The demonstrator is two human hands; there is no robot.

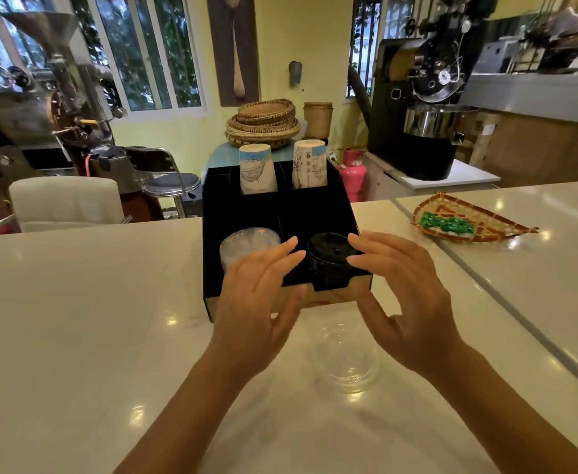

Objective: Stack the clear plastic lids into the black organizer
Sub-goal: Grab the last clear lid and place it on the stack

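The black organizer point(273, 213) stands on the white counter ahead of me. Its front left compartment holds a stack of clear plastic lids point(246, 242); the front right one holds a stack of black lids point(328, 258). One clear lid point(345, 357) lies on the counter in front of the organizer, between my wrists. My left hand point(256, 302) hovers open in front of the clear stack, fingers spread, holding nothing. My right hand point(397, 292) is open too, its fingertips near the black lids, empty.
Two stacks of paper cups point(258, 171) point(309, 165) stand upside down in the organizer's rear compartments. A woven tray with green packets point(465, 220) lies on the counter to the right. A seam in the counter point(485, 289) runs diagonally at right. Coffee machines stand behind.
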